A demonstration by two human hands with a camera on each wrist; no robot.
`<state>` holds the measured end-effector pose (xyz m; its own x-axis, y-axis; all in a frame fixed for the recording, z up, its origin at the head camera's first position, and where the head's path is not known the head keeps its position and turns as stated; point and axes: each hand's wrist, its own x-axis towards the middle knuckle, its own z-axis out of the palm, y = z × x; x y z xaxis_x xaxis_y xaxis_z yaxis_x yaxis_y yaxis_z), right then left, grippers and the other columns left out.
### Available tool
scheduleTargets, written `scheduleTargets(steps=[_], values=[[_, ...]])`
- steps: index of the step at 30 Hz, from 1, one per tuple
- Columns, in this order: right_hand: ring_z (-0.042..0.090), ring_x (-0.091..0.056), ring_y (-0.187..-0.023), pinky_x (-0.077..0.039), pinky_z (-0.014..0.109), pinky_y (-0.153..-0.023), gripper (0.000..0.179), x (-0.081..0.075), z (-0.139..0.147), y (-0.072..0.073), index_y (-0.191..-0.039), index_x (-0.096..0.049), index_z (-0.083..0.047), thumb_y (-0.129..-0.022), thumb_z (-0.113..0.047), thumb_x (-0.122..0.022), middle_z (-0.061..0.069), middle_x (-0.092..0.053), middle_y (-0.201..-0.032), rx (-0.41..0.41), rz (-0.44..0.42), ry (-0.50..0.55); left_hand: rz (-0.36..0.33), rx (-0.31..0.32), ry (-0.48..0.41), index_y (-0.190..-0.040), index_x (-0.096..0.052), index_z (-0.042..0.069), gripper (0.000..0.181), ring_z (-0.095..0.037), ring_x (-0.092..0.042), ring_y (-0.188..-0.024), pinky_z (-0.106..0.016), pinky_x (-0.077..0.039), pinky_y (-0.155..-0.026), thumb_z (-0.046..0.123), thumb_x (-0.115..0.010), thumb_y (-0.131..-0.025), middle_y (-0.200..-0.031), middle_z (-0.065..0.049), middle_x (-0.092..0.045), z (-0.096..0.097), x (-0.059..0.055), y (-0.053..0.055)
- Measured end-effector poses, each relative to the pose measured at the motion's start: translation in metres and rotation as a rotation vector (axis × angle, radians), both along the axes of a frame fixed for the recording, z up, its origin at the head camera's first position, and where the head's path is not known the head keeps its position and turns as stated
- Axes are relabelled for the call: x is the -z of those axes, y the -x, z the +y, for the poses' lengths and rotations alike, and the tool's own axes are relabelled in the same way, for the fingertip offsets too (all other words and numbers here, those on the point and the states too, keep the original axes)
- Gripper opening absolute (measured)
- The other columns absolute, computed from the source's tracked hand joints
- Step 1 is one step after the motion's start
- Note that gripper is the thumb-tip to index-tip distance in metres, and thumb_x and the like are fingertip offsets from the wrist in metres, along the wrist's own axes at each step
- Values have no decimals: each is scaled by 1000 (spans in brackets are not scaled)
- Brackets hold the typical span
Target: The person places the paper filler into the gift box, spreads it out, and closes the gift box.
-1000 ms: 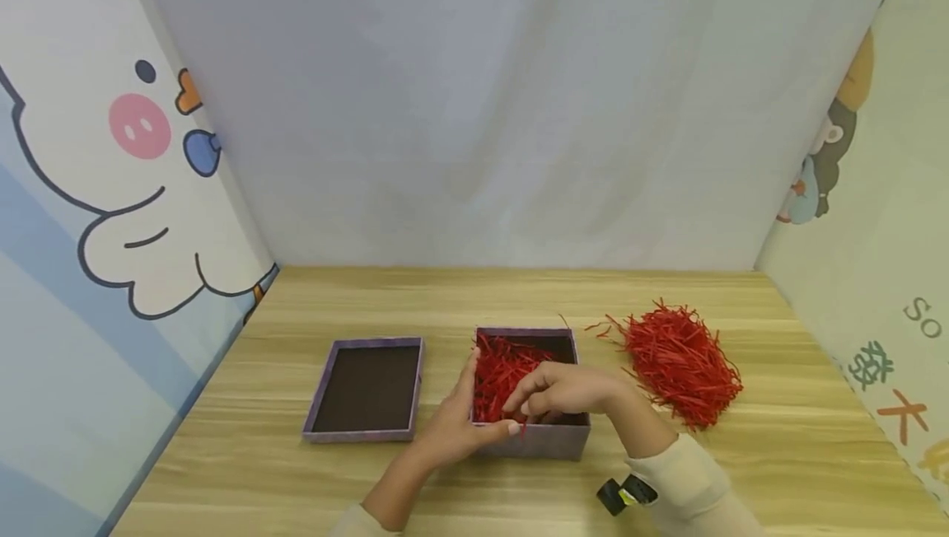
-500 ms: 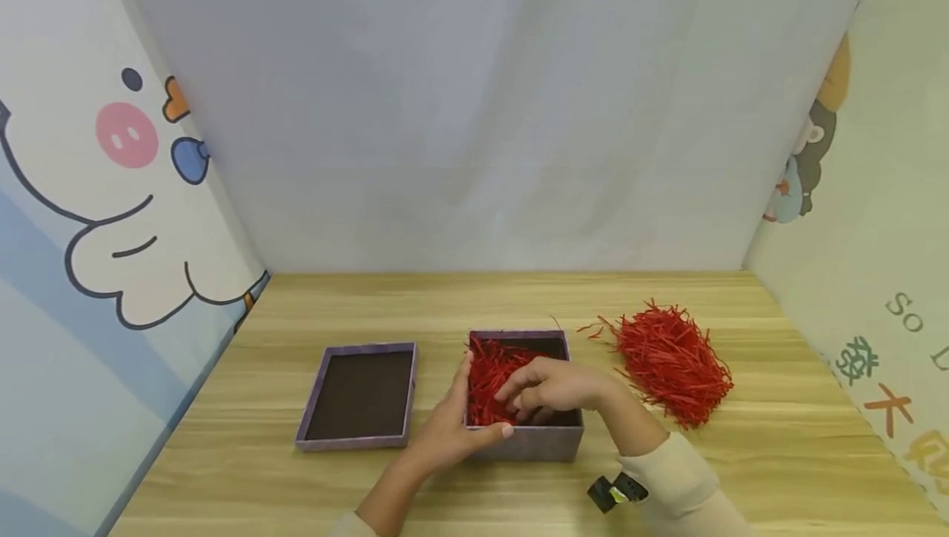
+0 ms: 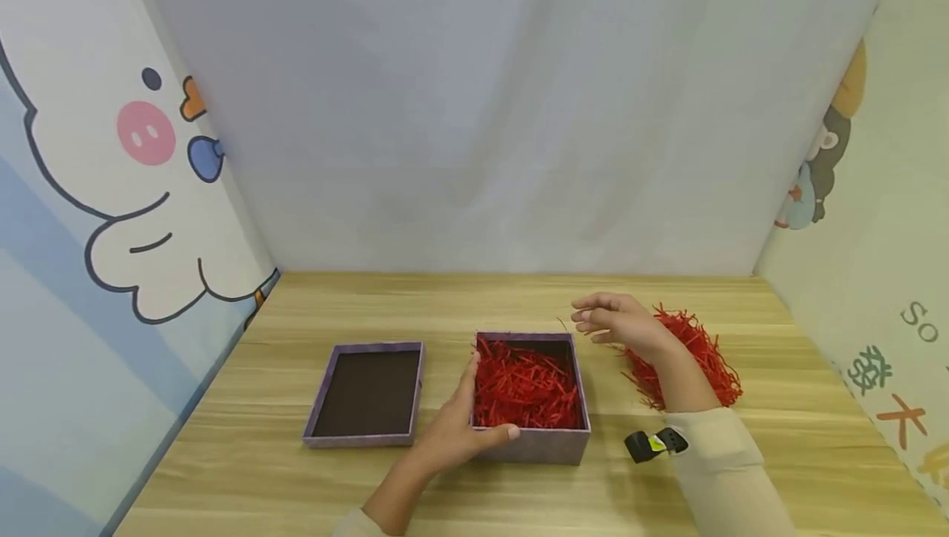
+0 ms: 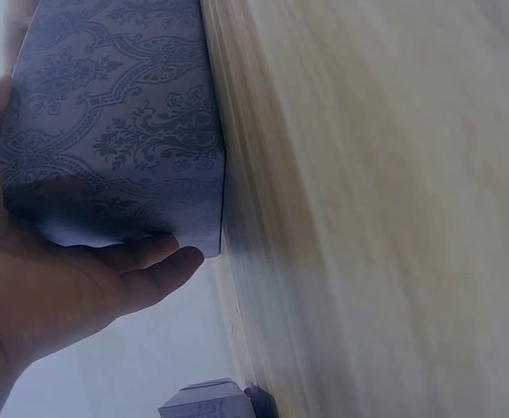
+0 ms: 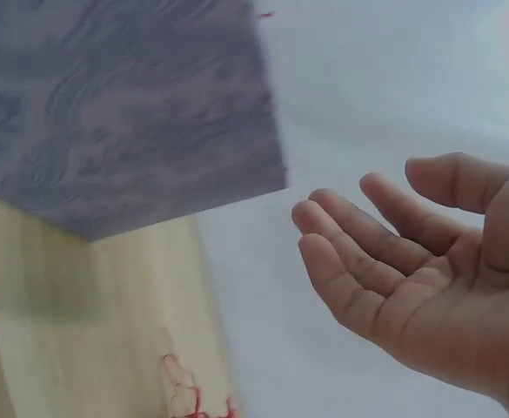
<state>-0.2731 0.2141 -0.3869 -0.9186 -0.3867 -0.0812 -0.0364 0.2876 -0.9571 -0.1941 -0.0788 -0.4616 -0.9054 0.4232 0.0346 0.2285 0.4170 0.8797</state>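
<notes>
A patterned purple box (image 3: pixel 532 445) with a dark inside stands upright on the table, and red shredded paper (image 3: pixel 525 389) covers most of its floor. My left hand (image 3: pixel 451 431) holds the box at its near left corner, the thumb along the front rim and the fingers on the left side. In the left wrist view the fingers bend against the box wall (image 4: pixel 119 131). My right hand (image 3: pixel 621 324) hovers beyond the box's right side with nothing in it; its fingers are loosely spread in the right wrist view. Partly behind the right forearm lies a loose pile of red shredded paper (image 3: pixel 700 356).
To the left of the box, a shallow purple lid (image 3: pixel 366 393) lies with its dark inside up. A black band (image 3: pixel 656 444) is around the right wrist. Pale curtain (image 3: pixel 504 109) hangs behind the wooden table (image 3: pixel 245 471), with printed panels at both sides.
My right hand has come up out of the box and moved right and away, toward the loose pile. More of the red shredded paper inside now shows. The left hand keeps its hold.
</notes>
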Motion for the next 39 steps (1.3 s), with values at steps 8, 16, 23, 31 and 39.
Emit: scheduleTargets(steps=[8, 16, 23, 31, 39], values=[[38, -52, -110, -38, 54, -93, 36, 13, -13, 9, -128, -47, 9, -99, -12, -44, 28, -55, -119, -78, 115, -46, -17, 14, -26, -150, 5, 23, 108, -43, -23, -131, -59, -26, -99, 44, -73, -78, -152, -11, -10, 1, 2, 0], [36, -55, -107, -46, 44, -86, 34, -1, -34, 5, -128, -48, 9, -98, -8, -45, 24, -58, -116, -185, 180, -100, 2, 24, -33, -150, 5, 22, 111, -39, -25, -131, -55, -27, -100, 48, -73, -76, -152, -10, -10, 2, -1, 4], [24, -58, -92, -48, 36, -76, 32, 9, -64, 6, -122, -55, 8, -92, -3, -48, 19, -58, -115, -358, 101, -294, -1, 27, -40, -150, 6, 22, 109, -37, -25, -131, -55, -28, -100, 44, -73, -78, -152, -11, -10, 1, 0, 4], [17, -51, -104, -43, 35, -86, 39, 33, -88, 11, -122, -58, 4, -85, -8, -56, 12, -57, -122, -443, 43, -451, -5, 36, -34, -150, 6, 21, 108, -40, -25, -131, -57, -29, -98, 45, -71, -79, -152, -14, -11, 0, 1, 4], [27, -50, -113, -41, 44, -91, 38, 17, -78, -4, -126, -54, 4, -92, -13, -53, 17, -54, -126, -400, 123, -352, -22, 24, -46, -150, 6, 19, 109, -41, -30, -128, -58, -30, -97, 45, -72, -78, -150, -18, -18, 0, 1, 1]])
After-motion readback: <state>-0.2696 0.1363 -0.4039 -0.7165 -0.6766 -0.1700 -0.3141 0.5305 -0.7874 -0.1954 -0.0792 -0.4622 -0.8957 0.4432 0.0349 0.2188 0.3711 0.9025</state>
